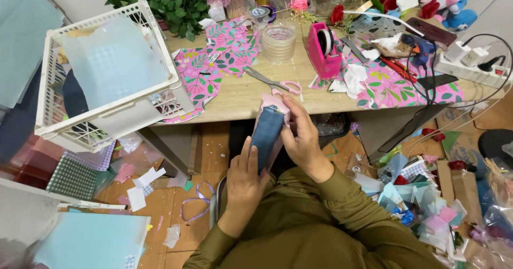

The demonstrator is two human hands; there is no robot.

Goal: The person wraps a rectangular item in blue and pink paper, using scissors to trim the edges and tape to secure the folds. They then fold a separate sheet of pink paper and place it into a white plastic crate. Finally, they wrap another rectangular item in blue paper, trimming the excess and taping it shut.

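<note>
The person sits low at the bench's near edge, both hands closed round a small box (270,130) wrapped in blue and pink paper, held up over the lap just short of the bench. The left hand (247,175) cups it from below at about seven o'clock, thumb lying on the blue face; the right hand (304,141) clamps the side at four o'clock, fingers pressing the pink paper flat. I'd judge the loose pink flap at the top could spring open or crease if that grip eases. Just beyond at twelve o'clock lie pink-handled scissors (275,82), easy to knock. Farther off, a tape roll (278,40), a pink tape dispenser (324,50), and at ten o'clock a white basket (107,71) overhanging the bench edge, which a nudge might tip.
</note>
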